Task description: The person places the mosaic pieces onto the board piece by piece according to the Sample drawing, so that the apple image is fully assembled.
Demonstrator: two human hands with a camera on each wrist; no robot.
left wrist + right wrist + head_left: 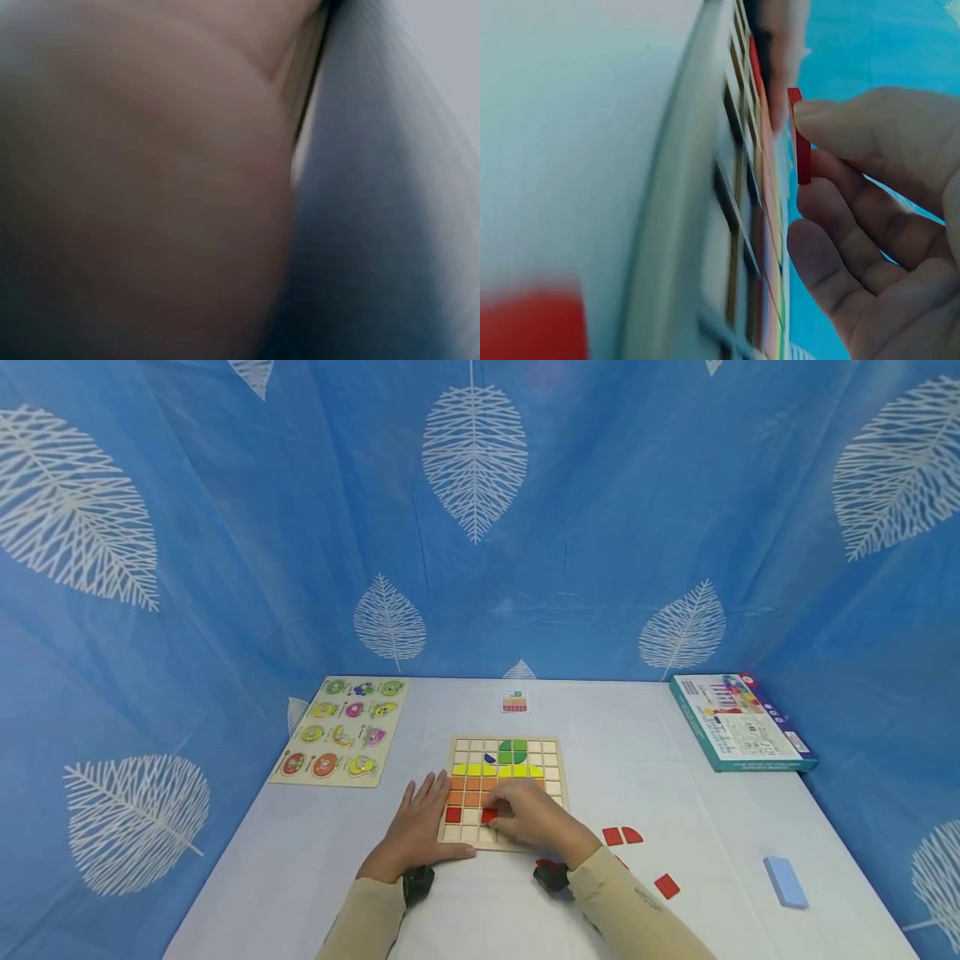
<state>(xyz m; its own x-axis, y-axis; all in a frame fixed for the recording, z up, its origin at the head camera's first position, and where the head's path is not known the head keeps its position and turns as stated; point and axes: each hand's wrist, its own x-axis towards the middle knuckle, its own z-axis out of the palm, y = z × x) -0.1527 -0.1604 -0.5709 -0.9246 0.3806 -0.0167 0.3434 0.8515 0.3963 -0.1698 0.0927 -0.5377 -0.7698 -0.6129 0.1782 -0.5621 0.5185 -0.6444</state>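
Observation:
A wooden grid board (468, 833) lies in the middle of the table, with green, yellow and orange rows of pieces and a small dark blue piece. My left hand (416, 825) rests along its left edge, fingers straight and thumb by the front edge. Between thumb and fingers, my right hand (532, 812) pinches a red square tile (799, 139) just above the board. Another red square (453, 815) sits in a cell at the left of the same row. The left wrist view is mostly blurred palm.
Loose red squares (667, 886) and a red quarter-round piece (632, 835) lie at the right front. Behind the board is a small picture card (516, 701). A fruit puzzle board (337, 735) lies left; a game box (738, 722) and blue block (785, 882) lie right.

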